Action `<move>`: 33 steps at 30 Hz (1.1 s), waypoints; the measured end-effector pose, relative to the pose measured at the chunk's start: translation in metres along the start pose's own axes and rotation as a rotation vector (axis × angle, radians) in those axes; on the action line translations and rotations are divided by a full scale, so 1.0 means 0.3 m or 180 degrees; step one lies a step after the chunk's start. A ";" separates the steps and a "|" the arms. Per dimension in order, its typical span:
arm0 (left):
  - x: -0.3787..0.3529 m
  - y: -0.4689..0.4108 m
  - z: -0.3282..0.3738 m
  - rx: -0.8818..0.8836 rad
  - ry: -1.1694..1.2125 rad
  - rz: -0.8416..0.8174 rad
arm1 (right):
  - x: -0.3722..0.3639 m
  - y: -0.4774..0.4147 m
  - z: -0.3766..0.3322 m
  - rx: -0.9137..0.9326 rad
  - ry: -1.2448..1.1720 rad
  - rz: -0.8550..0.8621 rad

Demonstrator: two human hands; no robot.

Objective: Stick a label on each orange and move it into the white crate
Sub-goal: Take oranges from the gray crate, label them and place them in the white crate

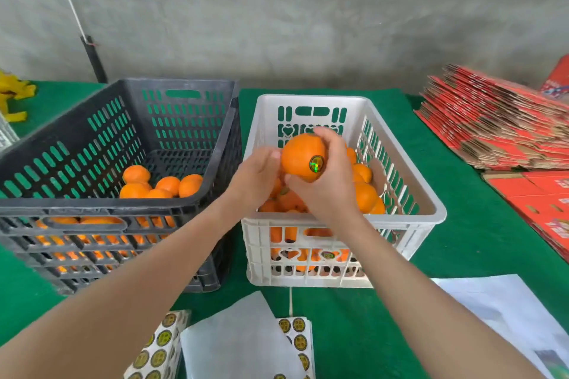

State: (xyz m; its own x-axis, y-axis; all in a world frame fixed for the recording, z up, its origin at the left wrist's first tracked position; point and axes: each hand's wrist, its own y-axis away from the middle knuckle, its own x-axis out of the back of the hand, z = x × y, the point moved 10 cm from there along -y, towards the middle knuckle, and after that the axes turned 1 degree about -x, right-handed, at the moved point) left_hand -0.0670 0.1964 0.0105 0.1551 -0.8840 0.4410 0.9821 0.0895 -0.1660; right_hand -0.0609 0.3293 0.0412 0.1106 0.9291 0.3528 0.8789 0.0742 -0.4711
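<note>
An orange (pixel 300 155) with a round shiny label (pixel 316 164) on its front is held over the white crate (pixel 429 209). My right hand (pixel 328 181) grips it from the right and below, fingers curled over its top. My left hand (pixel 257 175) touches its left side with the fingertips. The white crate holds several oranges (pixel 365 194) beneath my hands. The black crate (pixel 101 209) on the left holds several oranges (pixel 163 184) too. Sheets of round labels (pixel 157 354) lie at the near edge, and a second label sheet (pixel 297 338) is partly under white paper.
White backing paper (pixel 237 344) lies between the label sheets. More white sheets (pixel 508 314) sit at the near right. Stacks of flat red cartons (pixel 498 123) fill the right side of the green table (pixel 474 240). A grey wall stands behind.
</note>
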 end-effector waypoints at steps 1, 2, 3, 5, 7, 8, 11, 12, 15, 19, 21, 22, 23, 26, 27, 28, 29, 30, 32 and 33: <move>-0.038 -0.026 -0.016 -0.0049 -0.0767 -0.0155 | 0.015 -0.071 0.049 -0.0140 0.0228 0.0025; -0.079 -0.040 -0.033 -0.0135 -0.1477 -0.0362 | 0.028 -0.143 0.105 -0.0271 0.0481 0.0013; -0.108 -0.046 -0.049 -0.0201 -0.1970 -0.0474 | 0.040 -0.212 0.170 -0.0435 0.0736 -0.0023; -0.128 -0.052 -0.073 -0.0268 -0.2343 -0.0463 | 0.062 -0.325 0.321 -0.0832 0.1267 -0.0145; -0.124 -0.060 -0.076 -0.0306 -0.2275 -0.0353 | 0.079 -0.392 0.477 -0.1199 0.1795 -0.0347; -0.126 -0.061 -0.075 -0.0325 -0.2235 -0.0361 | 0.079 -0.407 0.547 -0.1349 0.2036 -0.0500; -0.136 -0.065 -0.062 -0.0411 -0.2245 -0.0399 | 0.051 -0.417 0.694 -0.1584 0.2261 -0.0916; -0.140 -0.068 -0.063 -0.0422 -0.2297 -0.0426 | 0.038 -0.418 0.720 -0.1607 0.2232 -0.0997; -0.142 -0.075 -0.071 -0.0403 -0.2348 -0.0448 | 0.010 -0.407 0.781 -0.1746 0.2377 -0.1152; -0.140 -0.060 -0.053 -0.0359 -0.2270 -0.0403 | 0.065 -0.405 0.689 -0.1776 0.2481 -0.0477; -0.135 -0.038 -0.009 -0.0505 -0.2318 -0.0372 | 0.064 -0.431 0.522 -0.1009 0.2336 -0.0071; -0.129 -0.024 0.020 -0.0623 -0.2367 -0.0352 | 0.045 -0.432 0.428 -0.0580 0.2201 0.0014; -0.113 -0.010 0.051 -0.0738 -0.2324 -0.0298 | 0.014 -0.419 0.337 -0.0194 0.2023 0.0025; 0.080 0.029 0.182 -0.1138 -0.1678 0.0334 | -0.105 -0.334 0.103 0.0519 0.1355 -0.0150; 0.187 0.034 0.216 -0.1248 -0.1502 0.0676 | -0.148 -0.295 0.031 0.0695 0.1186 -0.0221; 0.301 0.031 0.226 -0.1287 -0.1411 0.0988 | -0.196 -0.256 -0.036 0.0837 0.1056 -0.0310; 0.410 0.014 0.209 -0.1211 -0.1437 0.1209 | -0.253 -0.219 -0.095 0.0928 0.0953 -0.0458; 0.507 -0.018 0.168 -0.1011 -0.1551 0.1303 | -0.323 -0.187 -0.147 0.1011 0.0877 -0.0673; 0.635 -0.113 0.018 -0.0339 -0.1866 0.0969 | -0.487 -0.133 -0.230 0.1178 0.0871 -0.1199; 0.660 -0.159 -0.074 -0.0010 -0.2061 0.0632 | -0.567 -0.114 -0.254 0.1195 0.0939 -0.1456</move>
State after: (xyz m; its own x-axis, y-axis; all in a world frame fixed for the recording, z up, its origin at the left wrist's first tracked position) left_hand -0.0854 0.0068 0.0861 0.3666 -0.3975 0.8412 0.9281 0.2195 -0.3007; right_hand -0.0744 0.1412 0.0588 -0.0661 0.6397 0.7658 0.6520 0.6086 -0.4521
